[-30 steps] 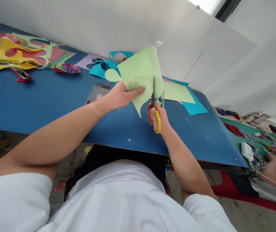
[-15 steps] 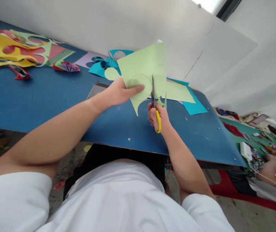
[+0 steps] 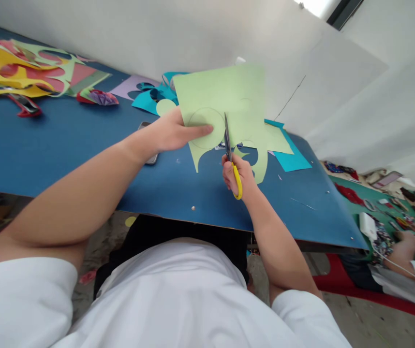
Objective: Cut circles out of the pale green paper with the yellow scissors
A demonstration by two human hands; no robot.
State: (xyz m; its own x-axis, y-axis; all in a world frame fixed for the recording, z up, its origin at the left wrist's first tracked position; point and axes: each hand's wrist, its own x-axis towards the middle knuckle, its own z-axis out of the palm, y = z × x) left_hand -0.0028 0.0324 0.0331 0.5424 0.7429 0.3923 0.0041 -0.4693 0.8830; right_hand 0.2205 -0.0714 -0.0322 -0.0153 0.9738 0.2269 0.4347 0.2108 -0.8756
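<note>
Two hands at work above the blue desk point(image 3: 200, 193). Left hand point(image 3: 173, 133) pinches the light green paper sheet point(image 3: 225, 92) at its left edge, thumb on the pencilled circle. Right hand point(image 3: 237, 171) curled round the yellow-handled scissors point(image 3: 237, 181), blades up, at right of that circle. Relative to the sheet: phone point(image 3: 152, 159) left, partly under left forearm; yellow paper scraps point(image 3: 26, 89) far left; blue paper point(image 3: 296, 157) right.

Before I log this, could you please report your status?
Left hand gripping light-green paper sheet; right hand holding yellow-handled metal scissors; no obstruction visible.
</note>
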